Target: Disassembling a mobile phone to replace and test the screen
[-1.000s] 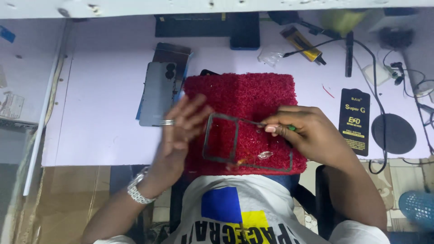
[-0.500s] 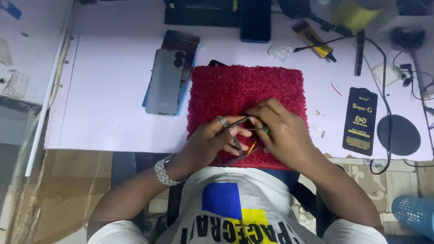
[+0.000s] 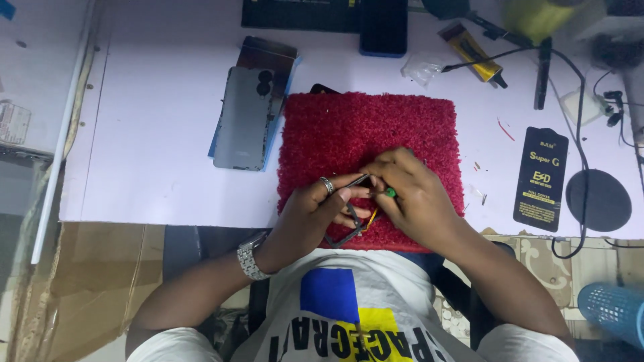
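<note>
Holding a thin dark frame (image 3: pixel 349 224) over the near edge of the red mat (image 3: pixel 349 131), the left hand (image 3: pixel 315 211) pinched one side of it between thumb and fingers, which were closed narrow on the bar. The right hand (image 3: pixel 412 198) was closed around a small tool with a green tip (image 3: pixel 390 192), pressed against the frame just beside the left thumb. A yellow strip (image 3: pixel 372 216) showed at the frame, between the two hands.

As a judgement, the work on the frame looked in the middle: the frame was already bare and separate from other parts, but the tool was on it and nothing was yet set aside as finished.

The mat lay on a white tabletop (image 3: pixel 161 147). To its left lay a grey phone back (image 3: pixel 241 124) on other flat pieces. At the far edge were a dark phone (image 3: pixel 383 27) and a yellow glue tube (image 3: pixel 469 50). To the right lay a black flat package (image 3: pixel 541 177), a round black pad (image 3: pixel 598 200) and black cables (image 3: pixel 582 154). Below the tabletop I could see brown cardboard (image 3: pixel 94 281) and a blue basket (image 3: pixel 614 312) on the floor.
</note>
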